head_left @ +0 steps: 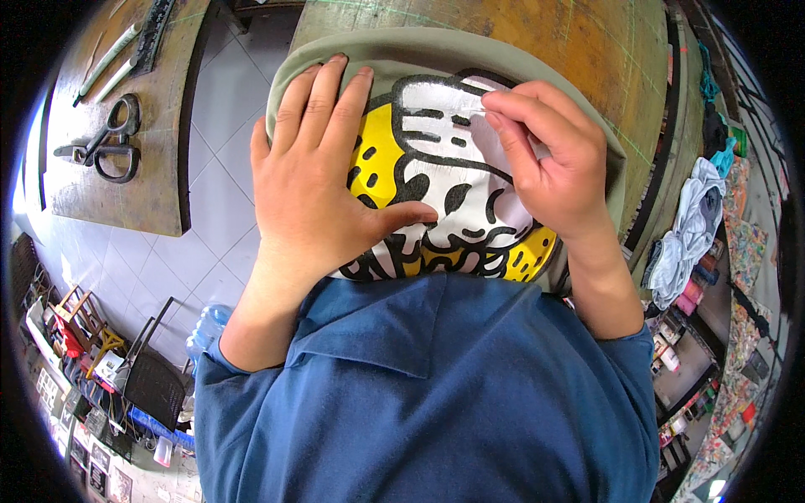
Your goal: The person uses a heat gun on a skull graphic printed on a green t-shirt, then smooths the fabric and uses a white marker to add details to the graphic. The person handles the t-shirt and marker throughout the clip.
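Observation:
An olive-grey cloth [537, 55] with a rounded far edge lies in front of me on the wooden table. It carries a cartoon print [449, 126] in white, yellow and black. My left hand [312, 180] rests palm down on the cloth's left side, fingers stretched toward its far edge and thumb across the white of the print. My right hand [558, 159] is over the print's right side, with thumb and forefinger pinched together. Whatever sits between those fingertips, if anything, is too small to make out. Near my body, the cloth's lower edge is hidden by my blue shirt.
Left, across a gap of tiled floor [222, 155], a second wooden table [126, 205] holds black-handled scissors [117, 138], rod-like tools [109, 63] and a dark ruler [155, 35]. A black chair [155, 390] stands lower left. Folded light-blue clothing [692, 226] is piled at right.

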`<state>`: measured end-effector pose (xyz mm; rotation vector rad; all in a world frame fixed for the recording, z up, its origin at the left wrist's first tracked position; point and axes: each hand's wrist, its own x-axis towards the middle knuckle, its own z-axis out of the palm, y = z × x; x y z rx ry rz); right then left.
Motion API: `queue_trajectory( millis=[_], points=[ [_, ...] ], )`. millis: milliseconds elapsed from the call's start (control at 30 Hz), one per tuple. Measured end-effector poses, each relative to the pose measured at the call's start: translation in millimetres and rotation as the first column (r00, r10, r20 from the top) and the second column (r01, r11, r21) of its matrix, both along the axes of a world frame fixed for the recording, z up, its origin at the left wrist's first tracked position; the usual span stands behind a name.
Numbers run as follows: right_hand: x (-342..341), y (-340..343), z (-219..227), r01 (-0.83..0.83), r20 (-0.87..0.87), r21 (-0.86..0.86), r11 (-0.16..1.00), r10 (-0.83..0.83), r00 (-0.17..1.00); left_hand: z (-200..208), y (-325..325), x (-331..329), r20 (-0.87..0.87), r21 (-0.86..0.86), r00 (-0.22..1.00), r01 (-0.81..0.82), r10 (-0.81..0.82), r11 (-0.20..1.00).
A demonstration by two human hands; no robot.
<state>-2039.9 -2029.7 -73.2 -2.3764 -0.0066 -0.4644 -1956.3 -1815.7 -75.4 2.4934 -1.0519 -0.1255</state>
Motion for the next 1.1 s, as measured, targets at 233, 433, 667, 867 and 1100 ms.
queue_trajectory(
  millis=[233, 433, 667, 867, 1100],
  points=[
    [3, 8, -2, -0.035, 0.051, -0.175, 0.984, 0.044, 0.998, 0, 0, 0, -0.008, -0.004, 1.0, -0.004, 0.004, 1.0],
    [4, 7, -7, -0.012, 0.058, -0.2, 0.98, 0.025, 0.998, 0, 0, 0, -0.007, -0.004, 1.0, -0.002, 0.002, 1.0],
    [6, 4, -1, -0.012, 0.08, -0.114, 0.993, 0.021, 0.997, 0, 0, 0, -0.012, -0.015, 1.0, -0.003, 0.003, 1.0],
    [6, 6, -5, -0.043, 0.021, -0.135, 0.99, 0.046, 0.999, -4, 1, 0, 0.002, -0.047, 1.0, 0.009, -0.008, 0.999],
    [5, 0, 4, -0.016, 0.018, -0.078, 0.997, 0.018, 1.0, -4, 1, 0, 0.021, -0.034, 1.0, 0.009, -0.008, 0.999]
  ],
)
